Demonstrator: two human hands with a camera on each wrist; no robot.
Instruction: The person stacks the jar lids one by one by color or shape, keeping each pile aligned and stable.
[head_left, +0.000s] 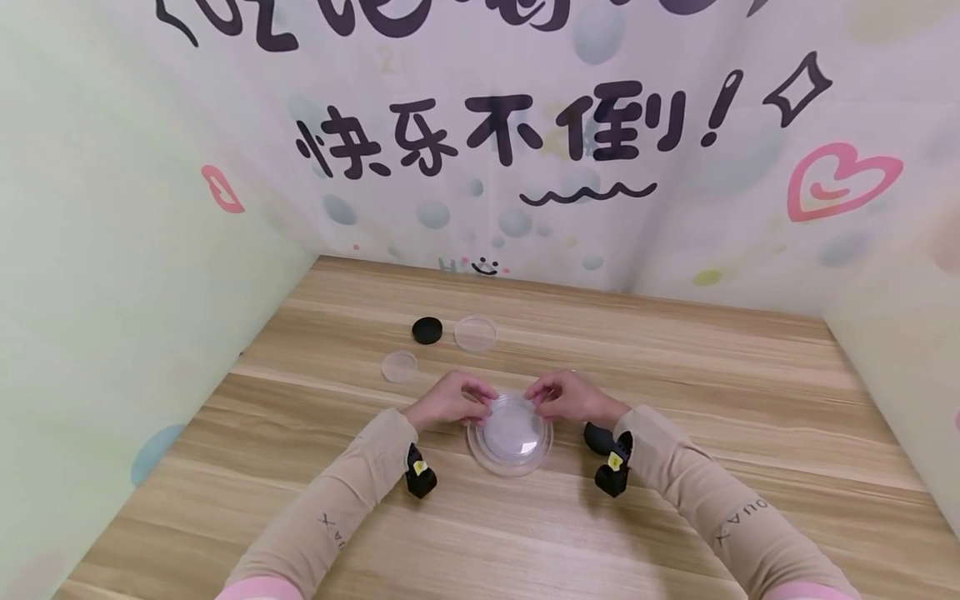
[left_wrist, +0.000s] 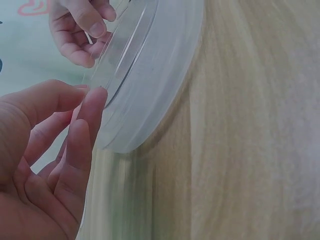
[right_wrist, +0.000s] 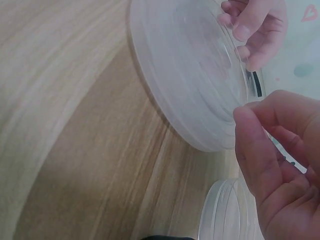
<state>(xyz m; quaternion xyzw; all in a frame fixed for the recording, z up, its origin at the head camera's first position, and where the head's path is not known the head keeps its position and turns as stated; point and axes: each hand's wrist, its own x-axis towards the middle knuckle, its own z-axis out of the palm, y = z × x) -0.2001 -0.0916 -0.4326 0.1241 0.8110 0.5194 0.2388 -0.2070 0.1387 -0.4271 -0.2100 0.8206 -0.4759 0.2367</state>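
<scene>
A smaller clear round petri dish or lid (head_left: 513,423) is at the centre of the table, over a larger clear round dish (head_left: 512,468). My left hand (head_left: 455,399) pinches the smaller piece's rim at its far left between thumb and fingers. Opposite, my right hand (head_left: 573,397) pinches the same rim at its far right. In the left wrist view, the left fingertips (left_wrist: 96,97) meet at the clear edge. The right wrist view shows the larger dish (right_wrist: 165,95) flat on the wood. Whether the two pieces touch, I cannot tell.
Beyond my left hand lie a black disc (head_left: 427,331) and two clear round pieces, one larger (head_left: 476,332) and one smaller (head_left: 400,367). Another clear dish (right_wrist: 220,215) stands near my right hand. A dark rounded object (head_left: 597,438) sits by the right wrist. A printed cloth (head_left: 480,225) hangs behind the table.
</scene>
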